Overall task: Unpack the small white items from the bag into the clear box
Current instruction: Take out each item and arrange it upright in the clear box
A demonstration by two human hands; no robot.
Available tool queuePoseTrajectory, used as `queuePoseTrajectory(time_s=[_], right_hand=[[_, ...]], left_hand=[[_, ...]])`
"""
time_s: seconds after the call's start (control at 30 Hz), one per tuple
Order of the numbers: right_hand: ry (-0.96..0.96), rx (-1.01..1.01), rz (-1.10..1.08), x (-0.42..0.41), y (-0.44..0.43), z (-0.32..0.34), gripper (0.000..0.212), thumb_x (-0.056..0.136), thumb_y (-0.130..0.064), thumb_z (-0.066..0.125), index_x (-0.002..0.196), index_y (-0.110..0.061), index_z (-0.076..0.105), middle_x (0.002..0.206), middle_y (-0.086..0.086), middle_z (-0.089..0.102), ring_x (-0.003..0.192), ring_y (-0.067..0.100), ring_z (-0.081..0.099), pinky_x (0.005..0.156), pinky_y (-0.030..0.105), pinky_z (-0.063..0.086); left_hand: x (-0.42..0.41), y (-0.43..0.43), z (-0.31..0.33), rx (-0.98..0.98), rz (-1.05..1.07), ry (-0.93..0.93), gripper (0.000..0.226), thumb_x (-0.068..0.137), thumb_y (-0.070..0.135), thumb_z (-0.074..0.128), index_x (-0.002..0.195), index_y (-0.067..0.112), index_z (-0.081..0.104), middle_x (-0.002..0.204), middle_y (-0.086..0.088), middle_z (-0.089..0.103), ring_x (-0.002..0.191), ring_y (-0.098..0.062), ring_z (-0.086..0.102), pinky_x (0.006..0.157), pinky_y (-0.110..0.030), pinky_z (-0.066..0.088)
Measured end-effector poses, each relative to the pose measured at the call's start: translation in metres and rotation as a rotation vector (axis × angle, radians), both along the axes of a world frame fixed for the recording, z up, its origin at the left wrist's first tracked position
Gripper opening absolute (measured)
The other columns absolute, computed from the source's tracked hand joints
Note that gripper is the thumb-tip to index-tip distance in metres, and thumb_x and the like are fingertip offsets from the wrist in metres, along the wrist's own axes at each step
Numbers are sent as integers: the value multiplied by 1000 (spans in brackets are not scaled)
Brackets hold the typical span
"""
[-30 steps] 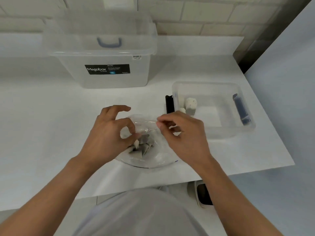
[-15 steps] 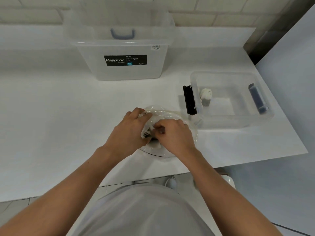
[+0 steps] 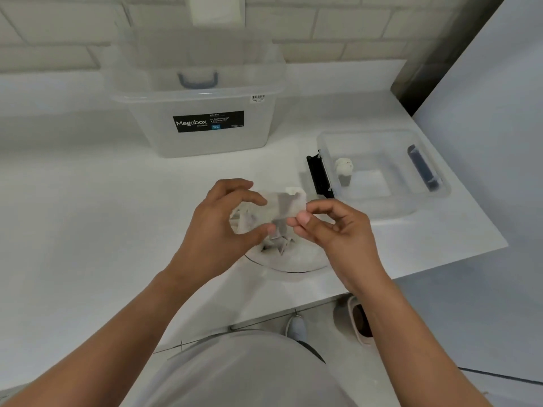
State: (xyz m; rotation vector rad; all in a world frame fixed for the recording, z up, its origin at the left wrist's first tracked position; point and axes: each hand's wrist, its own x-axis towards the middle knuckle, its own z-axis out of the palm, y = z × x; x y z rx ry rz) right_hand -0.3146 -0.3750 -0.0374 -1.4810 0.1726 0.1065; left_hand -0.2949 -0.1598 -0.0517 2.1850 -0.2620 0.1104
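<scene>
White and small, one item (image 3: 289, 204) had just come up out of the bag (image 3: 296, 259), right hand (image 3: 332, 230) pinching its edge, left hand (image 3: 226, 227) curled on the other side; clear box (image 3: 379, 205) waited nearby, so a second drop looked close

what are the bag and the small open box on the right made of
The bag looks like thin clear plastic film, glossy and creased, soft enough to crumple; its contents show through. The small box: probably stiffer clear plastic, faintly frosted, holding its shape; the counter shows through its walls.
</scene>
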Motion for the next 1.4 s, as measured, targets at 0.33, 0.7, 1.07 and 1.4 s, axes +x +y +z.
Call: queuePoseTrajectory(time_s=[0.33,0.7,1.07,1.4], right_hand=[[-127,228,-73,2,3,2,22,83,-11,74,101,1,68,101,17,75,99,33,76,85,31,59],[-337,-309,-3,19,-34,21,33,89,-15,78,121,-20,72,116,-8,72,99,16,72,81,31,61],[-521,-732,172,60,-106,50,11,91,-18,77,100,-22,80,90,-11,75,84,13,72,75,27,59],[-348,-1073,150,151,-161,29,12,90,-26,77,100,-20,80,87,-7,76,81,6,69,80,20,56]], left_hand=[[10,-24,30,-506,-110,260,30,85,13,78,115,19,75,104,-1,77,87,-20,74,79,-31,60],[23,-27,44,-65,-155,14,18,88,13,77,98,28,80,91,16,74,89,-6,71,79,-14,54],[37,-81,41,-86,-110,-1,21,88,18,77,107,28,77,95,15,73,91,-1,68,76,-12,53],[46,-141,19,345,-248,-179,26,93,41,69,117,30,74,117,14,65,108,-12,62,79,-38,57]])
